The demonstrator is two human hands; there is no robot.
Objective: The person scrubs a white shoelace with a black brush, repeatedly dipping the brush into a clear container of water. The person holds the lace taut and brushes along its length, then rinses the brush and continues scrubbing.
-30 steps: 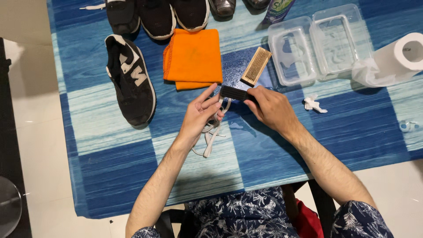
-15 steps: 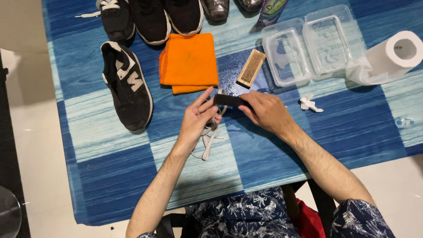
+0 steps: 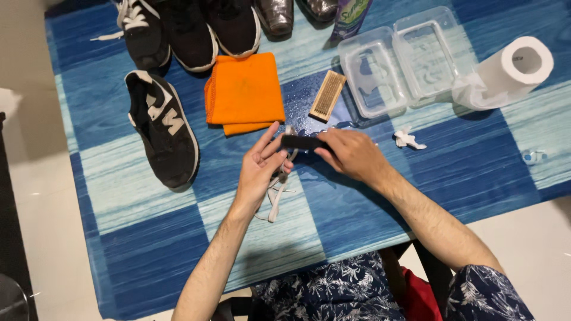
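My right hand [image 3: 351,156] grips a small black brush [image 3: 302,142] by one end and holds it against my left palm. My left hand [image 3: 262,167] is half open with a white shoelace [image 3: 276,196] lying across it and hanging down onto the blue chequered tablecloth [image 3: 154,238]. Just beyond the hands lie a wooden brush [image 3: 328,95] and a folded orange cloth [image 3: 244,94]. A black sneaker with white trim [image 3: 162,135] lies without its lace to the left.
More dark shoes [image 3: 190,30] stand along the far edge. Two clear plastic tubs [image 3: 398,65] and a paper towel roll [image 3: 511,71] sit at the back right, with a crumpled paper bit [image 3: 407,138] and a small clear cap [image 3: 533,157]. Water drops wet the cloth near the wooden brush.
The view has shifted a little toward the table's far side. Both hands stay together at the centre, the right one working the black brush over the lace in my left palm.
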